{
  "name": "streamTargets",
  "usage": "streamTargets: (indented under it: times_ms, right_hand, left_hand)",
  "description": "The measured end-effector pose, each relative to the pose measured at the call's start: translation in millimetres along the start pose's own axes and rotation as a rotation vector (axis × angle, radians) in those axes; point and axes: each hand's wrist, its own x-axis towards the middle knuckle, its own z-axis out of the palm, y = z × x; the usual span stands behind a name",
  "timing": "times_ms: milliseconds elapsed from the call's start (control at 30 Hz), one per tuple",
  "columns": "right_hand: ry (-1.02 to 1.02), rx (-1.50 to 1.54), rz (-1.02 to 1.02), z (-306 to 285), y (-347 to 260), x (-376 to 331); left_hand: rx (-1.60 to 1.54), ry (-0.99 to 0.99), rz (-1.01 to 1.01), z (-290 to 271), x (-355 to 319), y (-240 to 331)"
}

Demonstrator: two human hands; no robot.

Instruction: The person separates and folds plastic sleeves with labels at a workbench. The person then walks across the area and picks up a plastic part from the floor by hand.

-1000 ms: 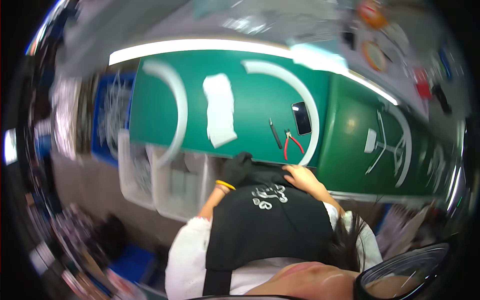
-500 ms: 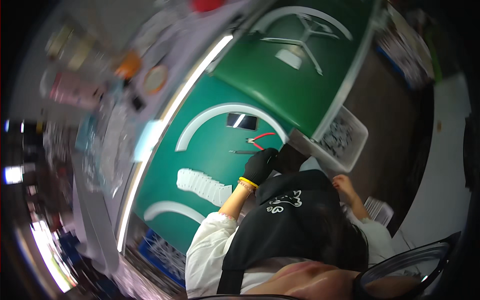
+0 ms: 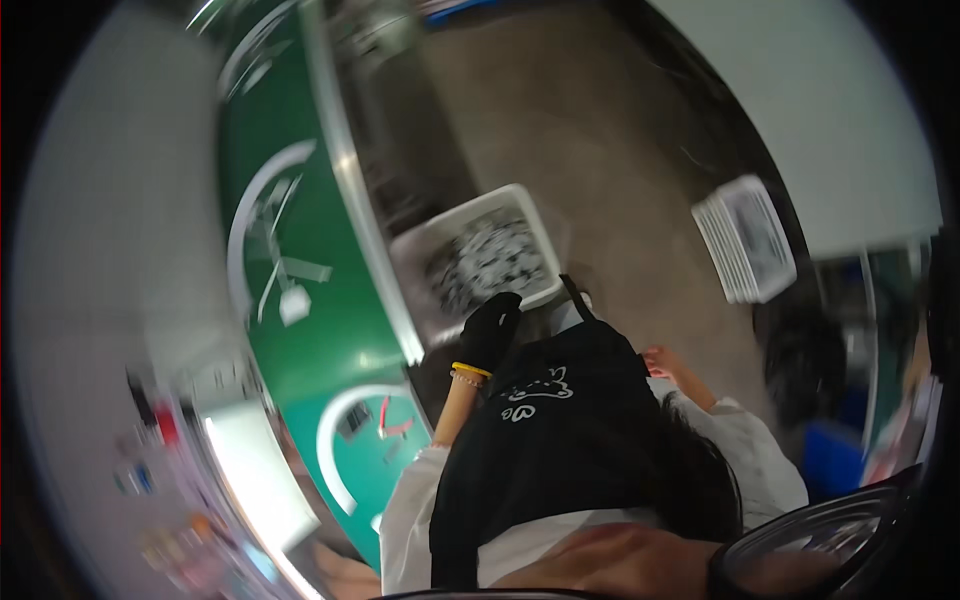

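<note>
My left hand (image 3: 490,330), in a black glove with a yellow band at the wrist, is at the near edge of a white plastic bin (image 3: 546,245). Many small grey-white pieces (image 3: 490,262) lie in that bin. The dark glove hides how the fingers are set and whether they touch the rim. Bare and blurred, my right hand (image 3: 660,362) hangs beside the black apron (image 3: 560,440), its fingers partly covered by the apron's edge.
On the green table (image 3: 350,345) at left are white curved strips (image 3: 332,450), a phone (image 3: 354,420) and red-handled pliers (image 3: 392,430). A stack of white trays (image 3: 745,240) stands on the floor (image 3: 610,150) at right; a blue container (image 3: 833,460) is lower right.
The view has swung to the right. My left hand has gone from over the green table to beside the white bin. My right hand remains by my side.
</note>
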Motion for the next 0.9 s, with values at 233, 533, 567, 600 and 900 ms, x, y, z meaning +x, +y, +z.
streamTargets:
  times_ms: [233,533,567,600,900]
  right_hand:
    - [0.93,0.56,0.014,-24.3,96.6,-105.8]
    - [1.125,0.881,0.196,76.1,181.9,-102.8]
    - [1.133,0.894,0.194,62.5,168.7,-111.4]
    - [1.14,0.904,0.194,44.9,155.2,-121.3]
    - [1.451,0.838,-0.081,-35.6,110.9,-132.3]
  left_hand:
    - [0.104,-0.502,0.518,153.6,167.8,149.8]
    - [0.313,-1.258,0.793,336.8,208.7,241.6]
    - [0.303,-1.284,0.801,353.4,203.8,248.2]
    - [0.319,-1.35,0.844,369.2,198.7,257.7]
    - [0.424,-1.65,0.932,494.3,212.4,328.9]
